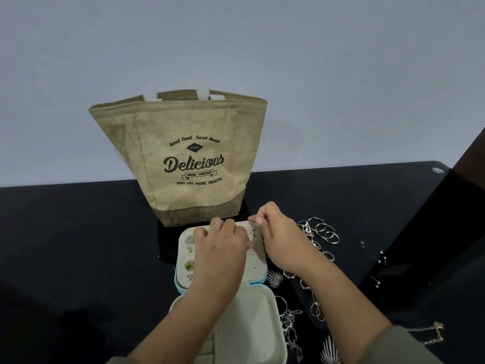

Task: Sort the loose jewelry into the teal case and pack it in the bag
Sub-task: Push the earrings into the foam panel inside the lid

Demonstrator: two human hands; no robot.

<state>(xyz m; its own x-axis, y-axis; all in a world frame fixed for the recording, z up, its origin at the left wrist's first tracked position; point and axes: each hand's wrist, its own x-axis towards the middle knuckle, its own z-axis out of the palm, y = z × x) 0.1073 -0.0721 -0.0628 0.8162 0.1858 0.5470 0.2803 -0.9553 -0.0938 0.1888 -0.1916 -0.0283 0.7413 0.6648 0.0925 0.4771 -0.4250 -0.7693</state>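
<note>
Landmark: I take the open teal jewelry case (262, 278) as my reference; it lies on the black glossy table (78, 245), its cream earring panel (258, 254) at the far half and its cream-lined tray (252, 319) at the near half.
Bag: the jute tote bag (183, 158), printed "Delicious", stands upright just beyond the case, its mouth open, white handles showing at the rim.
Left hand: I see my left hand (220, 248) lying over the middle of the earring panel, fingers curled down at the panel's far edge; I cannot tell whether it grips anything.
Right hand: my right hand (278, 232) is at the panel's far right corner, thumb and forefinger pressed together, seemingly on something very thin that I cannot make out, just beside the starfish earring (250, 229).
Starfish earring: it sits on the panel near that far right corner, between the two hands.
Pinned pieces: down the panel's left side run a round woven stud (188, 239), a small gold heart (189, 249), a green stone stud (189, 265) and another small heart (190, 277).
Loose rings: a cluster of silver rings (324, 231) lies on the table right of the case.
Loose chains: silver chains and hoops (290, 324) trail along the case's right side, towards me.
Leaf earring: a silver fan-shaped piece (275, 278) touches the case's right edge.
Pins: small stud posts (380, 258) are scattered well apart from the case, further right.
</note>
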